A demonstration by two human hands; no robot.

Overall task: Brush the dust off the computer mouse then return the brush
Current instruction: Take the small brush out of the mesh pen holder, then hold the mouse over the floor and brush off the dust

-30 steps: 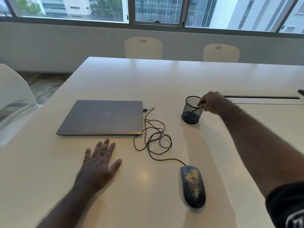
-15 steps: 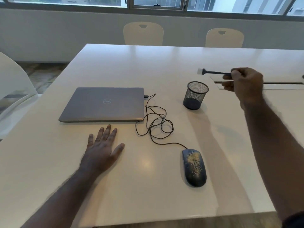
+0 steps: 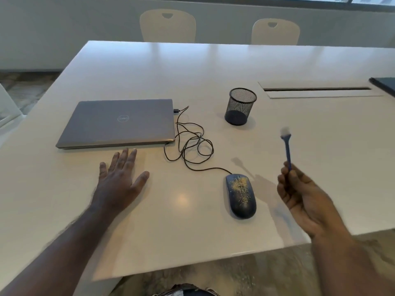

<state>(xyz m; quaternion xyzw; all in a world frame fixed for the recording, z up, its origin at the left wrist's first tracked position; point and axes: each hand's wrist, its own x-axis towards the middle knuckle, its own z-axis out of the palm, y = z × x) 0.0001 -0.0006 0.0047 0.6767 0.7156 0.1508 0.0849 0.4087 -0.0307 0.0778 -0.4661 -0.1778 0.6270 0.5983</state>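
Soft daylight, table [image 3: 192, 67] glare, blurred edges.

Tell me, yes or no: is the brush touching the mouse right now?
No: the right hand holds the brush upright in the air, off to the right of the mouse, whose dust is still on top.

White table [image 3: 213, 67] with a cable slot [image 3: 316, 89]. Two cream chairs [image 3: 167, 25] behind it, grey wall [image 3: 64, 28]. Mottled floor [image 3: 19, 86].

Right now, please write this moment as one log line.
right hand: holds brush, bristles up | left hand: flat on table | mouse: dusty, untouched | mesh cup: upright
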